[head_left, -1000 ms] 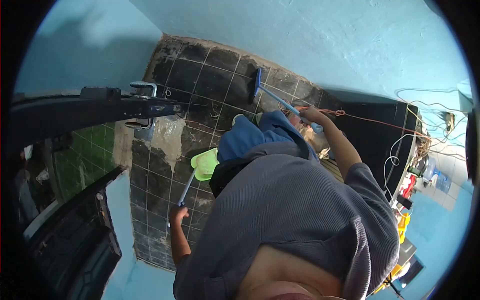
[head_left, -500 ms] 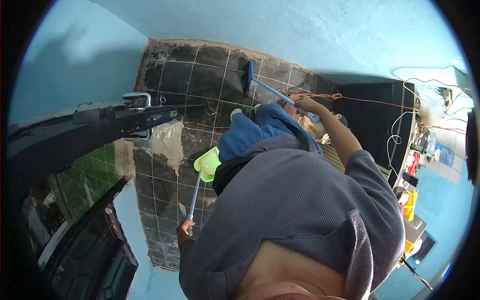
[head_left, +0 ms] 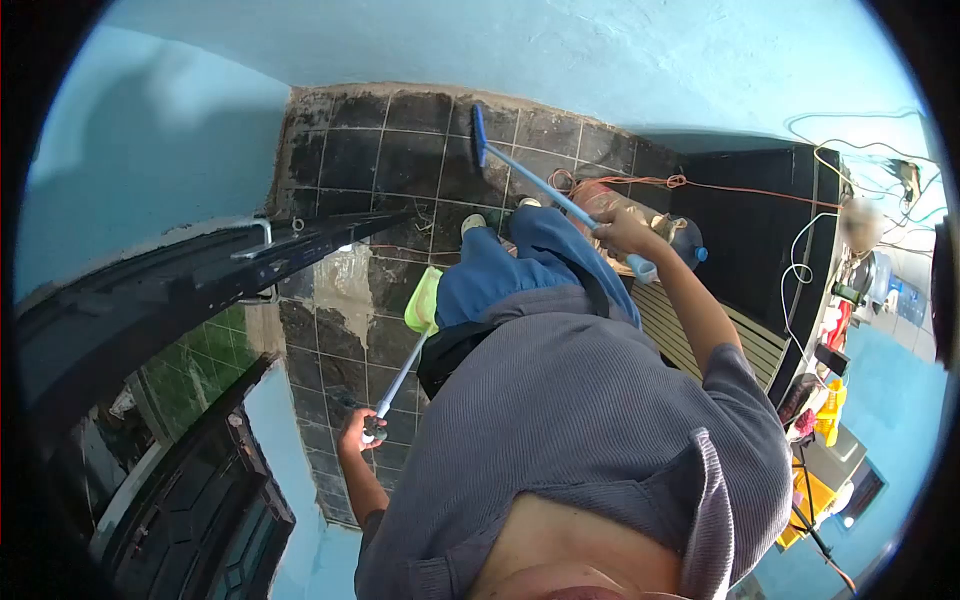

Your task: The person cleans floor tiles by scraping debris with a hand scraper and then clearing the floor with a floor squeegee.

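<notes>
My right hand [head_left: 628, 232] is wrapped around the light-blue handle of a broom [head_left: 548, 190], near its end. The dark bristles of its blue head [head_left: 479, 137] are at the floor tiles, beyond my feet and near the far wall. On the other side, my left hand [head_left: 356, 431] is closed on the pale handle of a lime-green dustpan [head_left: 424, 300]. Its pan lies beside my left leg, partly hidden by my blue trousers. A small dark patch shows between the left fingers, too small to name.
A dark door [head_left: 190, 290] with metal handles stands open at the left. Near my right leg are a sack-like bundle [head_left: 600, 200] and a capped bottle [head_left: 688, 245]. An orange cord [head_left: 740, 190] runs to a black cabinet [head_left: 760, 240]. A slatted surface [head_left: 700, 335] lies at my right side.
The broom head has moved left and slightly away, and my right hand has shifted with its handle. My left hand and the dustpan have moved forward, the pan closer to my leg.
</notes>
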`<act>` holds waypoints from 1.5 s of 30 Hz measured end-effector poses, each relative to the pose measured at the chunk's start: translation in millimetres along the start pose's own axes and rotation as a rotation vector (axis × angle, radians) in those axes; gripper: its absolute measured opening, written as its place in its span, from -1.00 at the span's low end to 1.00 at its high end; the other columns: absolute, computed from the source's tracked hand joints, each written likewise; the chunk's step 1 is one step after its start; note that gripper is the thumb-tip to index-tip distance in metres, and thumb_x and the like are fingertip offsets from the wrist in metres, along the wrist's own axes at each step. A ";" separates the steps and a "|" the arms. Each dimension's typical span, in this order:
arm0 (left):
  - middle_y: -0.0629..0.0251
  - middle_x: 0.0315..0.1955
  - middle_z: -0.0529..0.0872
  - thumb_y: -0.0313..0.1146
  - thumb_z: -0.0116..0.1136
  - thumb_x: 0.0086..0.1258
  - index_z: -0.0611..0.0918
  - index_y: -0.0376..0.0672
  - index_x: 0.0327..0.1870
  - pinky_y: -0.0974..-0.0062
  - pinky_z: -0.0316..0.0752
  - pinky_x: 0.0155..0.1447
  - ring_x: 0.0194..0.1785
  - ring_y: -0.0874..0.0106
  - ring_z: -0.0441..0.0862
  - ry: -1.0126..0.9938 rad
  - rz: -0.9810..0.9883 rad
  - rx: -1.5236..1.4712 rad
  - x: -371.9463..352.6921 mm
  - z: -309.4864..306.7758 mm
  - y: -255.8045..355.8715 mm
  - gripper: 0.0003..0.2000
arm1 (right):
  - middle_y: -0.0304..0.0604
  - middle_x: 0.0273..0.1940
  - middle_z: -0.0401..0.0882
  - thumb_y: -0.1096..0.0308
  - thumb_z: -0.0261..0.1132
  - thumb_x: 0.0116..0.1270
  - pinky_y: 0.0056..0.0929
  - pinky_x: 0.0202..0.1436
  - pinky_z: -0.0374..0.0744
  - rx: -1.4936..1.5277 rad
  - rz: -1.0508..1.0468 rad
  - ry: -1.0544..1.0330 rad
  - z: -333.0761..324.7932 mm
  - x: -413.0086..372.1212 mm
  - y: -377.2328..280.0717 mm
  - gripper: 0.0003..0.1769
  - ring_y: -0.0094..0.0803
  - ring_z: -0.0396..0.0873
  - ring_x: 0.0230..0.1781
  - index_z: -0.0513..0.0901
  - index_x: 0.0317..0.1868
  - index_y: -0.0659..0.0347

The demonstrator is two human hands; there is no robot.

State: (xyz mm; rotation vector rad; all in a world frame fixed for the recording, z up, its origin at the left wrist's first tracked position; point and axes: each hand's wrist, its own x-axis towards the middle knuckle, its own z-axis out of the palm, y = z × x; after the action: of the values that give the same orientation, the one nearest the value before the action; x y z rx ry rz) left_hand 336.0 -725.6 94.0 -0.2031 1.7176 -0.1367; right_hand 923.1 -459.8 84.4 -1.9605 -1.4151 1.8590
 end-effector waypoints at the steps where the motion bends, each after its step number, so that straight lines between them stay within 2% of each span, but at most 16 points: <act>1: 0.34 -0.44 0.62 -0.14 -0.05 0.12 0.50 -0.08 -0.27 0.34 0.35 -0.41 -0.44 0.37 0.48 0.006 -0.002 0.007 -3.9 6.0 6.2 -0.74 | -0.27 -0.63 0.42 0.46 0.19 0.08 -0.55 -0.66 0.41 0.000 -0.002 0.000 0.6 -4.6 -4.4 -0.65 -0.58 0.44 -0.64 0.54 -0.06 0.27; 9: 0.34 -0.49 0.62 -0.17 -0.04 0.07 0.49 -0.12 -0.26 0.48 0.27 -0.60 -0.57 0.46 0.44 0.021 0.065 0.104 -31.2 83.7 79.1 -0.73 | -0.20 -0.61 0.48 0.38 0.14 0.14 -0.54 -0.72 0.41 0.303 0.144 -0.093 12.0 102.6 83.1 -0.62 -0.50 0.42 -0.75 0.51 0.01 0.23; 10: 0.34 -0.49 0.62 -0.17 -0.04 0.07 0.49 -0.12 -0.26 0.48 0.27 -0.60 -0.57 0.46 0.44 0.029 0.069 0.103 -37.0 91.7 84.4 -0.73 | -0.18 -0.62 0.50 0.37 0.17 0.11 -0.53 -0.66 0.43 0.010 -0.103 -0.092 2.3 110.4 105.1 -0.66 -0.50 0.46 -0.70 0.56 -0.07 0.28; 13: 0.33 -0.51 0.62 -0.18 -0.07 0.07 0.48 -0.16 -0.24 0.54 0.26 -0.64 -0.59 0.48 0.46 0.100 0.101 0.168 -54.3 107.7 100.1 -0.70 | -0.16 -0.64 0.49 0.37 0.18 0.08 -0.51 -0.65 0.45 -0.258 -0.054 0.097 -22.0 136.1 184.4 -0.72 -0.49 0.46 -0.70 0.60 -0.21 0.36; 15: 0.34 -0.50 0.63 -0.19 -0.07 0.07 0.49 -0.14 -0.23 0.54 0.27 -0.62 -0.59 0.49 0.43 0.134 0.120 0.195 -69.7 120.9 107.9 -0.70 | -0.14 -0.65 0.49 0.39 0.19 0.07 -0.51 -0.70 0.43 0.054 0.063 0.058 -52.5 91.7 164.6 -0.77 -0.47 0.44 -0.76 0.62 -0.30 0.37; 24: 0.35 -0.49 0.64 -0.18 -0.06 0.08 0.51 -0.12 -0.22 0.54 0.30 -0.57 -0.55 0.48 0.43 0.205 0.225 0.278 -88.1 150.3 151.6 -0.70 | -0.13 -0.64 0.51 0.36 0.22 0.05 -0.50 -0.63 0.46 0.037 0.100 -0.064 -107.0 1.5 58.7 -0.77 -0.45 0.48 -0.71 0.63 -0.28 0.29; 26: 0.33 -0.52 0.64 -0.19 -0.06 0.08 0.50 -0.16 -0.22 0.55 0.29 -0.60 -0.57 0.48 0.43 0.206 0.277 0.290 -102.6 162.1 165.0 -0.70 | -0.15 -0.54 0.57 0.30 0.22 0.07 -0.47 -0.44 0.50 -0.245 -0.178 0.028 -93.5 23.7 62.6 -0.71 -0.45 0.53 -0.55 0.61 -0.22 0.30; 28: 0.29 -0.57 0.62 -0.20 -0.06 0.10 0.50 -0.22 -0.26 0.56 0.25 -0.67 -0.63 0.48 0.43 0.178 0.339 0.295 -102.5 173.2 179.9 -0.71 | -0.18 -0.46 0.59 0.26 0.22 0.08 -0.47 -0.29 0.48 -0.095 -0.293 -0.066 -71.9 78.1 81.0 -0.69 -0.46 0.54 -0.42 0.60 -0.25 0.32; 30: 0.26 -0.63 0.61 -0.19 -0.07 0.11 0.51 -0.26 -0.36 0.56 0.20 -0.74 -0.70 0.49 0.40 0.150 0.362 0.301 -108.9 178.4 198.6 -0.71 | -0.15 -0.62 0.52 0.33 0.22 0.06 -0.44 -0.50 0.47 0.086 -0.294 -0.100 -51.3 131.5 88.4 -0.80 -0.47 0.48 -0.63 0.59 -0.47 0.33; 33: 0.25 -0.66 0.58 -0.15 -0.09 0.12 0.54 -0.23 -0.54 0.59 0.17 -0.76 -0.76 0.52 0.35 0.236 0.367 0.317 -125.5 186.8 226.8 -0.70 | -0.14 -0.62 0.53 0.33 0.21 0.04 -0.39 -0.49 0.49 0.298 0.047 -0.198 -49.4 151.7 49.8 -0.83 -0.43 0.50 -0.63 0.60 -0.50 0.28; 36: 0.29 -0.69 0.56 -0.12 -0.09 0.11 0.55 -0.19 -0.58 0.62 0.17 -0.75 -0.75 0.54 0.34 0.175 0.402 0.297 -124.5 174.0 248.2 -0.69 | 0.10 -0.53 0.54 0.25 0.16 -0.01 -0.31 -0.45 0.51 -0.413 -0.136 0.035 -48.5 183.6 62.8 -0.75 -0.17 0.57 -0.54 0.59 -0.50 0.29; 37: 0.29 -0.69 0.56 -0.12 -0.09 0.11 0.55 -0.19 -0.58 0.62 0.17 -0.75 -0.75 0.54 0.34 0.183 0.397 0.294 -126.0 171.3 256.0 -0.69 | 0.10 -0.53 0.54 0.25 0.16 -0.01 -0.31 -0.45 0.51 -0.408 -0.141 0.027 -54.9 195.2 77.1 -0.75 -0.17 0.57 -0.54 0.59 -0.50 0.29; 39: 0.36 -0.71 0.54 -0.10 -0.09 0.12 0.56 -0.15 -0.56 0.64 0.17 -0.74 -0.74 0.55 0.35 0.130 0.357 0.286 -131.8 168.7 268.3 -0.69 | 0.19 -0.51 0.51 0.22 0.15 -0.05 -0.27 -0.42 0.49 -1.081 -0.694 -0.019 -65.4 216.3 104.3 -0.71 -0.07 0.56 -0.48 0.58 -0.50 0.33; 40: 0.36 -0.71 0.54 -0.10 -0.09 0.12 0.56 -0.15 -0.56 0.64 0.17 -0.74 -0.74 0.55 0.35 0.139 0.351 0.283 -133.4 171.6 272.1 -0.69 | 0.19 -0.51 0.51 0.22 0.15 -0.05 -0.27 -0.42 0.49 -1.074 -0.701 -0.026 -68.6 208.6 108.9 -0.71 -0.07 0.56 -0.48 0.58 -0.50 0.33; 42: 0.37 -0.72 0.52 -0.09 -0.09 0.12 0.56 -0.17 -0.56 0.65 0.16 -0.75 -0.76 0.55 0.34 0.139 0.325 0.241 -136.2 189.2 284.1 -0.68 | 0.19 -0.51 0.51 0.25 0.16 -0.07 -0.25 -0.41 0.48 -0.589 -0.253 0.092 -93.2 145.2 71.4 -0.72 -0.05 0.55 -0.49 0.57 -0.49 0.36; 45: 0.36 -0.73 0.52 -0.09 -0.09 0.12 0.54 -0.19 -0.57 0.64 0.15 -0.78 -0.80 0.54 0.33 0.044 0.397 0.231 -119.3 208.5 301.4 -0.67 | -0.02 -0.67 0.48 0.35 0.20 -0.05 -0.37 -0.55 0.44 -0.333 -0.149 0.097 -103.3 139.6 104.7 -0.75 -0.34 0.53 -0.65 0.61 -0.35 0.32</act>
State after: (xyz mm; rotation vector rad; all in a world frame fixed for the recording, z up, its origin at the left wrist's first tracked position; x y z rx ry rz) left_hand 542.4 -400.7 114.6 0.3130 1.7363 -0.0456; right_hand 1040.9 -375.9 -57.8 -1.9817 -1.8825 1.5238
